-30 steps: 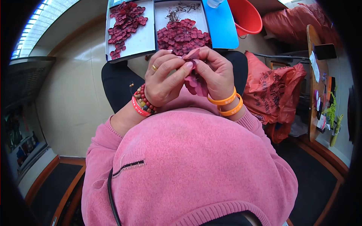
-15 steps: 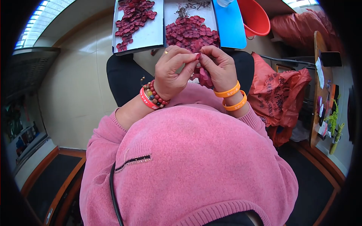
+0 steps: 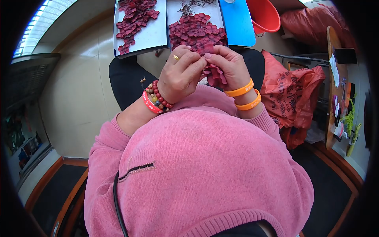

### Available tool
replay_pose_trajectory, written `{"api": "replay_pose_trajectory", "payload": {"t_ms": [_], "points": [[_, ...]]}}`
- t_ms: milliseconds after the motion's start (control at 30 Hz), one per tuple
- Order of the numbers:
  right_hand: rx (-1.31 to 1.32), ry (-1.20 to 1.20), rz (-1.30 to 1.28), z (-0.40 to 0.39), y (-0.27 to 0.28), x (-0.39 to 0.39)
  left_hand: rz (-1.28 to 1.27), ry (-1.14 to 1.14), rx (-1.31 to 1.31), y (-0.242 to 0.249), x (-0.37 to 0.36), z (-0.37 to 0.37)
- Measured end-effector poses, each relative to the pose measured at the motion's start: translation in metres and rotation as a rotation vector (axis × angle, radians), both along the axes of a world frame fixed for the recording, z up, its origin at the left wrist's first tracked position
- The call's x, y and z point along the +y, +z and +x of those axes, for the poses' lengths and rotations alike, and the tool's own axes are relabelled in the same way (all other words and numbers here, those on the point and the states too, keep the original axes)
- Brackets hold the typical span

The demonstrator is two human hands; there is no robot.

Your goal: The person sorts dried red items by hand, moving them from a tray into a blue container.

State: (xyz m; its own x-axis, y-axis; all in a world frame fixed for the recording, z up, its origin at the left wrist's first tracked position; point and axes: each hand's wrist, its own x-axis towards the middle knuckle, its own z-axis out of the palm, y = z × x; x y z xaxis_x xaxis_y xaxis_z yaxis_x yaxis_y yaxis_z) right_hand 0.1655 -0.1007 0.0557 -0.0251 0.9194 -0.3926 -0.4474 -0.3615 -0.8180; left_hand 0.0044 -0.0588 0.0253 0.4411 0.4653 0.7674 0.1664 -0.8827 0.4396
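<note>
Dark red fabric petals [image 3: 216, 76] hang below my right hand [image 3: 231, 67], whose thumb and fingers are closed on them. My left hand [image 3: 181, 73], with a ring and a bead bracelet, is closed in a pinch beside it, fingertips meeting those of my right hand; what lies between its fingertips is hidden. Just beyond both hands is a heap of dark red petals [image 3: 197, 31] in a white box. Thin brown stems [image 3: 196, 7] lie behind the heap. More petals [image 3: 136, 19] are scattered in the white box [image 3: 152, 39] on the left.
A blue board [image 3: 240, 25] lies right of the boxes, beside a red bucket [image 3: 263, 16]. Red plastic bags [image 3: 292, 94] stand on the right, near a wooden board [image 3: 329, 87] with small items. A black seat edge [image 3: 120, 81] shows below the boxes.
The fingers of both hands have shifted slightly; my left fingers are more curled over the fingertips. The boxes and surroundings appear slightly further left and higher in view.
</note>
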Motion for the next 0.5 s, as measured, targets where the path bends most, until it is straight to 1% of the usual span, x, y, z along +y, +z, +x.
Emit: {"api": "replay_pose_trajectory", "payload": {"t_ms": [33,133,233,267,367,400,500], "points": [[-0.007,0.010,-0.002,0.001,0.001,0.000,0.010,-0.001,0.010,0.000,0.000,0.000],[0.020,-0.027,-0.037,0.001,0.003,0.000,-0.123,-0.060,-0.070,0.001,0.001,-0.001],[-0.035,-0.011,0.009,0.002,-0.001,0.000,-0.360,-0.087,-0.146,0.002,0.001,-0.006],[-0.058,-0.015,0.031,0.001,-0.002,0.000,-0.474,-0.082,-0.230,0.001,0.001,-0.004],[-0.125,-0.024,0.091,-0.004,-0.008,-0.002,-0.643,0.036,-0.246,0.013,0.002,0.000],[-0.150,-0.029,0.111,-0.004,-0.010,-0.001,-0.646,0.016,-0.207,0.012,0.005,-0.001],[-0.199,-0.019,0.148,-0.006,-0.007,-0.002,-0.520,0.038,0.015,0.005,0.010,-0.005]]}}
